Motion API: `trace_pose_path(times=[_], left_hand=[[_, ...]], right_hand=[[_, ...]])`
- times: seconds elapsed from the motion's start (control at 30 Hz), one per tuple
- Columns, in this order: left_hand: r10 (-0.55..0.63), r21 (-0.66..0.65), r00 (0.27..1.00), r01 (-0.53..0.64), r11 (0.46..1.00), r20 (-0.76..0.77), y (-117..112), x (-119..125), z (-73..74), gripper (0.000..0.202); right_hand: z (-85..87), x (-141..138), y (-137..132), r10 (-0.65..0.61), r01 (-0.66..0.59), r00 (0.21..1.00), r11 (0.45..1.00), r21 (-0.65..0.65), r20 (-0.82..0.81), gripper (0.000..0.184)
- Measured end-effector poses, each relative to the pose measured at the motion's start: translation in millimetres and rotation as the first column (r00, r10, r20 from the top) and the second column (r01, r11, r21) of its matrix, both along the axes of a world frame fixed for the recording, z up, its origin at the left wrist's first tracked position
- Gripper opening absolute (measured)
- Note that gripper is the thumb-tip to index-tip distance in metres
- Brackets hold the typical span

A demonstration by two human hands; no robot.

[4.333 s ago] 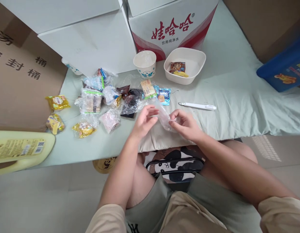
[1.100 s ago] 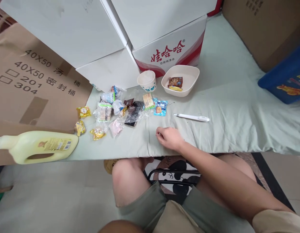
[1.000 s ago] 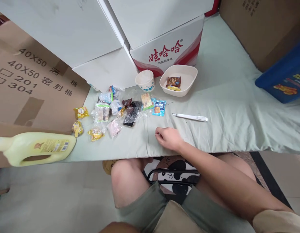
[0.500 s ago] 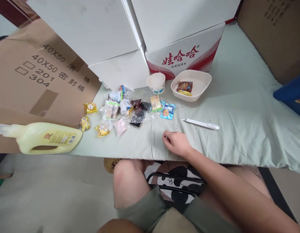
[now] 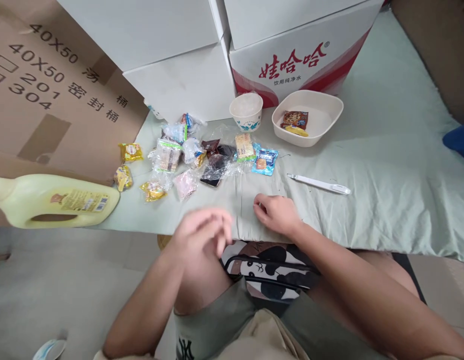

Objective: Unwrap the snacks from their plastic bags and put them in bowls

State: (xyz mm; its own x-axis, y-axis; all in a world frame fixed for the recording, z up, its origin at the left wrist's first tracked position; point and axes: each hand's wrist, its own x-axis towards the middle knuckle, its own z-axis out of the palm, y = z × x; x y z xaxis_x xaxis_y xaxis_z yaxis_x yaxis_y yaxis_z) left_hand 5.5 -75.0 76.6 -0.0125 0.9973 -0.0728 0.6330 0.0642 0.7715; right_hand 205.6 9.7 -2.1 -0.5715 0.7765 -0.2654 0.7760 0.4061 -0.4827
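Observation:
My left hand (image 5: 202,230) hovers over my knee at the front edge of the sheet, its fingers bent and smeared by motion. My right hand (image 5: 279,214) rests on the sheet with its fingers curled in; nothing shows in them. Beyond my right hand lies a white utility knife (image 5: 318,184). Farther back are a blue snack packet (image 5: 265,161) and a wrapped biscuit (image 5: 245,146). Several wrapped snacks (image 5: 170,155) lie in a loose heap to the left, with a pink packet (image 5: 186,184) and a yellow packet (image 5: 153,191) nearer me. A dark phone-like object (image 5: 212,177) is partly under clear plastic.
A cream tray (image 5: 325,112) holds a brown packet and a yellow one. Beside it stands a paper bowl (image 5: 247,112). White cartons (image 5: 299,60) rise behind. A yellow jug (image 5: 59,200) lies at the left by a brown carton (image 5: 67,95). Something blue (image 5: 459,142) is at the right.
My left hand has come up into view from below, in front of the snacks. My right hand stays on the sheet. The view has shifted slightly.

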Motion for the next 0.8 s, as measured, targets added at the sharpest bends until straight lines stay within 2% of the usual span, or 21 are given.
trace_pose_path(times=[0.03,0.07,0.1,0.13,0.2,0.23,0.27,0.37,0.43,0.5,0.63,0.8], left_hand=[[0.093,0.039,0.995,-0.092,0.995,-0.039,15,-10,-6.2,0.028],[0.216,0.129,0.971,-0.203,0.971,-0.098,33,-20,-13.6,0.021],[0.303,0.214,0.939,-0.266,0.94,-0.164,51,-30,-21.6,0.018],[0.295,0.231,0.916,-0.235,0.944,-0.271,69,-39,-29.4,0.029],[0.188,0.136,0.867,-0.14,0.981,-0.461,98,-53,-42.2,0.07],[0.135,0.069,0.846,-0.117,0.991,-0.516,108,-57,-46.5,0.079],[0.073,0.019,0.83,-0.076,0.997,-0.553,115,-60,-49.4,0.079],[-0.071,-0.048,0.808,0.053,0.997,-0.585,117,-59,-53.3,0.05],[-0.086,-0.042,0.806,0.076,0.996,-0.586,110,-54,-55.8,0.043],[-0.036,-0.003,0.804,0.042,0.999,-0.594,104,-49,-59.9,0.041],[0.052,0.088,0.806,0.001,0.996,-0.59,96,-43,-65.4,0.018],[0.148,0.307,0.85,0.018,0.952,-0.506,90,-38,-55.5,0.017]], right_hand=[[-0.6,0,0,-0.001,0.001,1.0,1.0,0.001,0.001,0.026],[-1.2,0,0,-0.002,0.002,1.0,1.0,0.001,0.002,0.027],[-1.7,0,-1,0.0,0.0,1.0,1.0,0.001,0.003,0.027],[-2.1,0,-1,0.001,-0.001,1.0,1.0,0.002,0.005,0.027],[-2.5,0,-1,0.002,-0.002,1.0,1.0,0.008,0.009,0.028],[-2.6,0,-1,0.001,-0.002,1.0,1.0,0.012,0.008,0.028],[-2.6,0,-1,0.0,0.0,1.0,1.0,0.014,0.006,0.028],[-2.6,0,-1,0.004,-0.004,1.0,1.0,0.008,-0.001,0.028],[-2.8,0,0,0.013,-0.013,1.0,1.0,0.007,-0.001,0.028],[-3.1,0,0,0.021,-0.021,1.0,1.0,0.013,-0.001,0.029],[-3.8,1,-1,0.024,-0.024,1.0,0.999,0.024,-0.005,0.029],[-3.7,3,-1,0.025,-0.024,0.999,0.999,0.021,-0.029,0.028]])
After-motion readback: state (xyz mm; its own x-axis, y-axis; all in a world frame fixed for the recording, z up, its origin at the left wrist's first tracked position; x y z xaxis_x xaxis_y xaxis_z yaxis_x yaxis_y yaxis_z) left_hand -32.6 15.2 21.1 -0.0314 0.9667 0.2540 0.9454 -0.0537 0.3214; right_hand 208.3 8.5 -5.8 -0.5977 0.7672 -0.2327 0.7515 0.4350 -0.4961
